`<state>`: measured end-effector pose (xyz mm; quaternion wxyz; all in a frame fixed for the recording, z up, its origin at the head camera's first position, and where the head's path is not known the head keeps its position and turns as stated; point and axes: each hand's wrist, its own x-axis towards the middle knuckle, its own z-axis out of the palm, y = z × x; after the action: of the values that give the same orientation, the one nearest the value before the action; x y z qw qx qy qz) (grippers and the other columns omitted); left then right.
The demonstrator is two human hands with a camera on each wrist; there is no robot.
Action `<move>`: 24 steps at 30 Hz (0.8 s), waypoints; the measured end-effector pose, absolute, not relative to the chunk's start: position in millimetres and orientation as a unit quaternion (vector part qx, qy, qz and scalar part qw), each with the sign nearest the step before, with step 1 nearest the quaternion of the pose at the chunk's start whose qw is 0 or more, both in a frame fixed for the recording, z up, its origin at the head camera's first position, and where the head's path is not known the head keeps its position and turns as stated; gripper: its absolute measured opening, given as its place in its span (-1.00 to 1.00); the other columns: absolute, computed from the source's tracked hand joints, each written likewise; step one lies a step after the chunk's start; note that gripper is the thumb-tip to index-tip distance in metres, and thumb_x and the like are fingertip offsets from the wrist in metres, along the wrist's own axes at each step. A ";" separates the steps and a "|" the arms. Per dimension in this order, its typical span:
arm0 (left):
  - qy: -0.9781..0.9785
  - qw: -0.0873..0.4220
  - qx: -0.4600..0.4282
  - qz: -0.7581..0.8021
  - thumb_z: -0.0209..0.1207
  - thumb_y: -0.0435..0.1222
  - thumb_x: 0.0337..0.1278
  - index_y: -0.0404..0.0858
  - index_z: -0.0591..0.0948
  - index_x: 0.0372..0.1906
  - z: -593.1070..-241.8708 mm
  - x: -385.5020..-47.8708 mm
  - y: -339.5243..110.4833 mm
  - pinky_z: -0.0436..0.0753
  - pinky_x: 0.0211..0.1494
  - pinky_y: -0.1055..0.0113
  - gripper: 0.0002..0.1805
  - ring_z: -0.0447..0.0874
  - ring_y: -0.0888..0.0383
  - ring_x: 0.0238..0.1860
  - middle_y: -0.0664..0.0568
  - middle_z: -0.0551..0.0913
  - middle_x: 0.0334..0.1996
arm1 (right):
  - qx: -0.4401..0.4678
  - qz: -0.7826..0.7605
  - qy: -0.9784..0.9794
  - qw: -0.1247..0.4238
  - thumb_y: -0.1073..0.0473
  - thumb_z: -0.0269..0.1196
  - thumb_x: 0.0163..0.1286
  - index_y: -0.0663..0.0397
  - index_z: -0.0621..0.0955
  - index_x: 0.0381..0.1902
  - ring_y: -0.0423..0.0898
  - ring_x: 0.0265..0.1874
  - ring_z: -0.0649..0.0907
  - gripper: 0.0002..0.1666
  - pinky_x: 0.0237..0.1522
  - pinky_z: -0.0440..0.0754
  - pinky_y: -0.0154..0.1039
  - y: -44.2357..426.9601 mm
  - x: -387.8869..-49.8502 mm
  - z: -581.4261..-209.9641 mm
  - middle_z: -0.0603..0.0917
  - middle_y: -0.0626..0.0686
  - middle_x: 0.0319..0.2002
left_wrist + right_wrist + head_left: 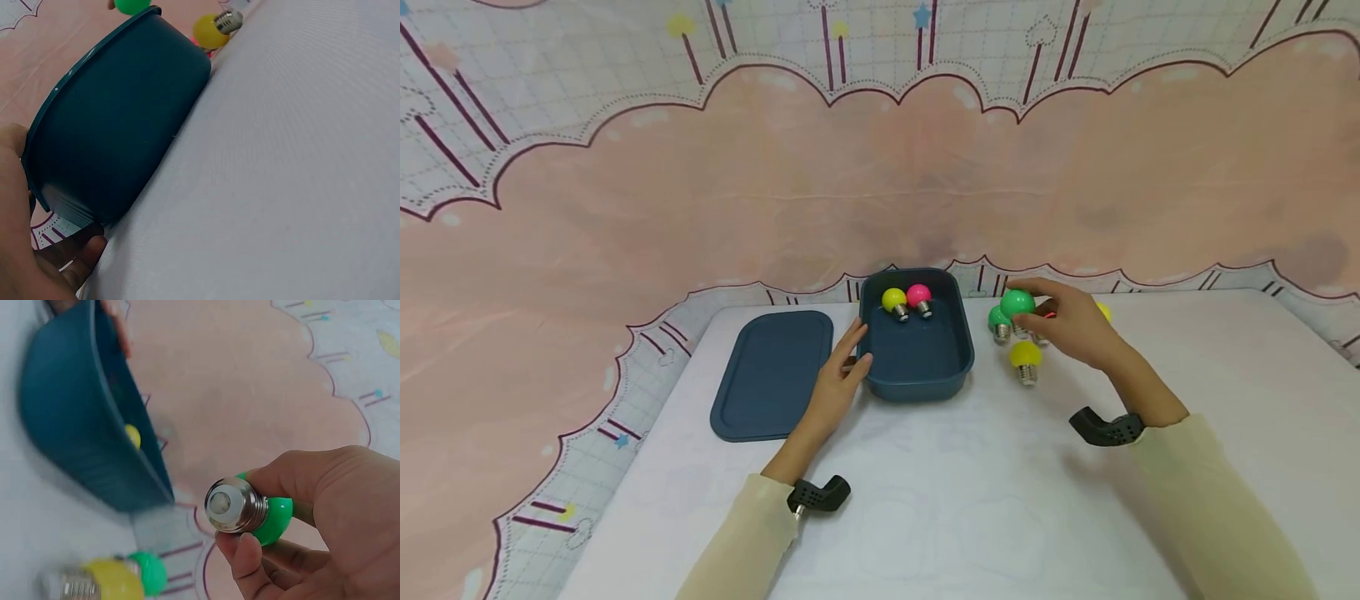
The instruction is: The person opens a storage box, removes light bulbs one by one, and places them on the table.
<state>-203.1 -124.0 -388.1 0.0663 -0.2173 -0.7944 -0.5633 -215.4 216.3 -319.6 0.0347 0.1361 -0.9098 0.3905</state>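
Observation:
My right hand (1075, 321) pinches a green light bulb (1017, 303), thumb and fingers round its green globe. Its metal screw base (234, 506) faces the right wrist camera. Beside and below that hand are another green bulb (999, 320) and a yellow bulb (1026, 353); other bulbs are partly hidden behind the fingers. My left hand (833, 387) rests against the left side of a dark blue container (917, 390), its fingers fairly straight along the wall and rim. Inside it lie a yellow bulb (894, 299) and a pink bulb (919, 295).
A flat dark blue lid (772, 375) lies left of the container on the white table (940, 500). Part of a yellow bulb (1103, 311) shows past the right hand. Behind the table hangs a patterned cloth (865, 183).

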 end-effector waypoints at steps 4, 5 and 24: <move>-0.795 0.059 -0.219 -0.563 -0.01 -0.38 0.41 -0.37 0.21 0.43 -386.4 -203.1 -124.4 0.36 0.20 -0.09 -0.45 0.26 -0.24 0.29 -0.17 0.04 0.47 | 0.120 0.371 -0.920 0.045 0.01 0.21 0.39 0.00 0.45 0.30 0.12 -0.07 0.58 -0.44 -0.19 0.58 -0.06 231.8 -209.0 -326.8 0.53 0.19 0.13; -0.795 0.057 -0.219 -0.563 -0.01 -0.37 0.41 -0.37 0.20 0.43 -386.5 -203.2 -124.5 0.37 0.19 -0.10 -0.45 0.27 -0.27 0.28 -0.17 0.04 0.47 | 0.116 0.368 -0.921 0.045 0.00 0.20 0.39 0.00 0.45 0.30 0.12 -0.07 0.57 -0.44 -0.19 0.58 -0.05 235.5 -207.7 -328.6 0.54 0.19 0.12; -0.797 0.063 -0.219 -0.559 -0.01 -0.37 0.42 -0.39 0.20 0.43 -387.0 -203.6 -126.3 0.36 0.21 -0.09 -0.45 0.23 -0.26 0.32 -0.19 0.04 0.47 | 0.086 0.353 -0.931 0.020 -0.04 0.20 0.38 0.06 0.44 0.29 0.18 -0.04 0.56 -0.41 -0.29 0.55 -0.17 267.9 -199.0 -353.1 0.56 0.17 -0.12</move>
<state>-203.6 -126.3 -387.0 0.0628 -0.2192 -0.7969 -0.5594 -199.0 267.9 -353.1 0.0203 0.0863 -0.9313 0.3532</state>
